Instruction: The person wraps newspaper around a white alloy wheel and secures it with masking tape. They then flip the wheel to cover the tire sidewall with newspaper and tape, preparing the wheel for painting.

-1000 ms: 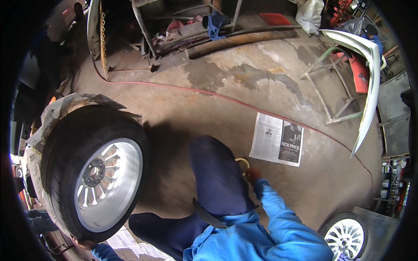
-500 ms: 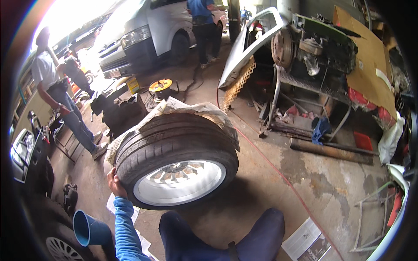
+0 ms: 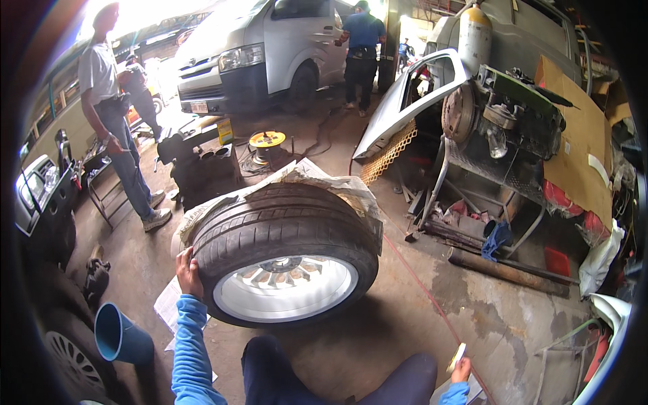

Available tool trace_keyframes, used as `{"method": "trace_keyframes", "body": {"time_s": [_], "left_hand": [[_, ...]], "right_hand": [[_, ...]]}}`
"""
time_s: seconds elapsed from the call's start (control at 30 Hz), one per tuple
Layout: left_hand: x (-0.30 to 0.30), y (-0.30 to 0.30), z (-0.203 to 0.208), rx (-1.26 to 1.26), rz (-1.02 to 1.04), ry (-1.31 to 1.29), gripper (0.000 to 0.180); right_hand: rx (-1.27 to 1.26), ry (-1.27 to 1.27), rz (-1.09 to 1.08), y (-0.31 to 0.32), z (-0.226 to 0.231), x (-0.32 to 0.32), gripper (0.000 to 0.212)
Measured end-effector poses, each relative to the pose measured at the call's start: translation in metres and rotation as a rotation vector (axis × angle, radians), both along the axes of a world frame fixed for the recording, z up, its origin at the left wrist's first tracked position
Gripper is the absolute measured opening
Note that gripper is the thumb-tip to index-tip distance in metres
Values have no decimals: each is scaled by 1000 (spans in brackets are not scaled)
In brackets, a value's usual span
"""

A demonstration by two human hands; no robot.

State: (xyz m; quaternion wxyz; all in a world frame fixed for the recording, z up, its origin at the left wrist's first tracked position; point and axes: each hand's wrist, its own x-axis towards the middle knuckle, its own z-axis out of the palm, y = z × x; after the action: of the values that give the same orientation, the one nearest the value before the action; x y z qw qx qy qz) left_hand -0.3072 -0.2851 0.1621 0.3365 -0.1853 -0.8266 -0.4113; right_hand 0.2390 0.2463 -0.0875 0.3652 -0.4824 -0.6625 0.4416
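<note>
Just beyond the person's knees [image 3: 270,368], a tyre [image 3: 287,219] is sitting tilted, its silvery rim [image 3: 283,307] facing the person and its tread showing uppermost. Crumpled paper [image 3: 364,196] is fanning out behind the tyre, running from its left shoulder round to its right. At the tyre's left edge, the left hand [image 3: 190,273] is touching the rubber, its fingers pointing upward; with the palm side hidden, I cannot tell whether it is gripping or merely resting there. Well apart from the tyre, beside the right knee, the right hand [image 3: 461,370] is gripping a small pale ring [image 3: 457,357], which is showing edge-on. A red hose [image 3: 422,283] is running across the floor [image 3: 418,331], passing beside this hand. Loose sheets [image 3: 169,304] are lying near the left sleeve [image 3: 190,351], and a blue bucket [image 3: 121,334] is standing further left, near a dark wheel [image 3: 74,361]. Beyond the paper, a yellow-topped reel [image 3: 267,140] is sitting near a dark metal block [image 3: 202,172]. A white van [image 3: 293,40] is standing behind these, with a person in blue [image 3: 363,40] standing beside it. Another person [image 3: 101,74], in a pale shirt, is standing at the left. To the right, an engine [image 3: 503,121] is resting on a metal stand [image 3: 482,169], and a rusty pipe [image 3: 506,272] is lying in front.
</note>
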Motion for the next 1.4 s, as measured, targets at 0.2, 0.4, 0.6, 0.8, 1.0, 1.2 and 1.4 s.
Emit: {"method": "trace_keyframes", "body": {"time_s": [0.2,0.4,0.6,0.8,1.0,1.2,1.4], "left_hand": [[-1,-3,3,-45,-2,-22,65],[-7,0,-2,-61,28,-1,69],[-24,-17,-18,-73,16,11,64],[-52,-34,-33,89,-114,-64,61],[-57,-43,-33,-70,13,-21,65],[-63,-36,-5,164,-6,-410,70],[-31,4,22,-221,174,-343,74]], "right_hand": [[-160,741,623,26,196,-165,39],[-88,607,980,-32,343,-283,28],[-245,640,1453,-99,317,-309,33],[-380,722,1711,-132,309,-344,29],[-456,688,1882,-177,311,-359,28],[-238,461,1767,-145,315,-338,27],[-52,516,1401,-149,332,-319,22]]}}
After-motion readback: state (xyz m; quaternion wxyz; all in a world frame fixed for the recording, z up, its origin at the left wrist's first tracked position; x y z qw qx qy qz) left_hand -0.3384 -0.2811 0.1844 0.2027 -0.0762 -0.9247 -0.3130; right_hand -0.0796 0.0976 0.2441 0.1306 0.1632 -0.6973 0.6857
